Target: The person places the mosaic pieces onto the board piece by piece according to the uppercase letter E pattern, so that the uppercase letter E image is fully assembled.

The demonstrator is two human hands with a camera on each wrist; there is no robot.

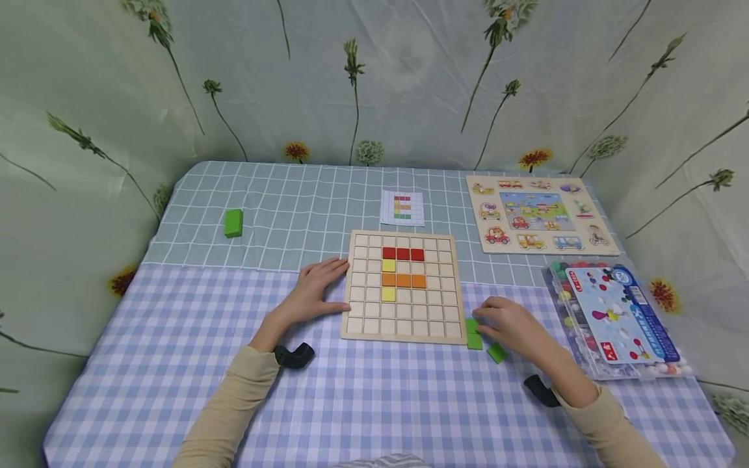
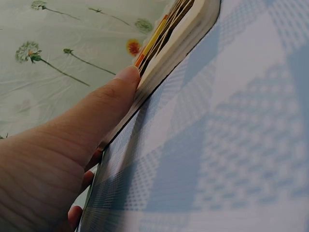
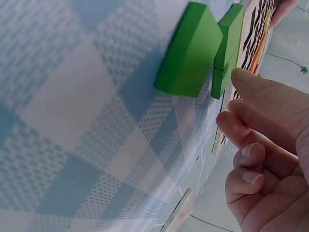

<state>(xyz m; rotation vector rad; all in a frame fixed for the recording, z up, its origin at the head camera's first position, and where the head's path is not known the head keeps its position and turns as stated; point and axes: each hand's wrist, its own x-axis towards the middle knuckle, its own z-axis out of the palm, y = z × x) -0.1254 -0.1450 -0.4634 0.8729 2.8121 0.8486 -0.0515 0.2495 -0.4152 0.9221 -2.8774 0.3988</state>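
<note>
A wooden grid board (image 1: pixel 404 331) lies on the table, with red tiles (image 1: pixel 403 254), yellow tiles (image 1: pixel 389 294) and orange tiles (image 1: pixel 404 280) in some of its squares. My left hand (image 1: pixel 311 290) rests against the board's left edge, thumb and fingers spread along it; the left wrist view shows the thumb (image 2: pixel 113 94) touching its side. By the lower right corner are green tiles (image 1: pixel 474 341), two side by side and one turned apart (image 1: pixel 497 353). My right hand (image 1: pixel 515 325) reaches to the nearer pair; its thumb (image 3: pixel 265 92) is at one tile's edge, the other fingers loosely bent.
Behind the board lies a printed pattern card (image 1: pixel 402 220). A green block (image 1: pixel 233 223) stands at the back left. To the right are a wooden picture puzzle (image 1: pixel 491 195) and a clear box of coloured beads (image 1: pixel 620 318). Flowered curtains enclose the table.
</note>
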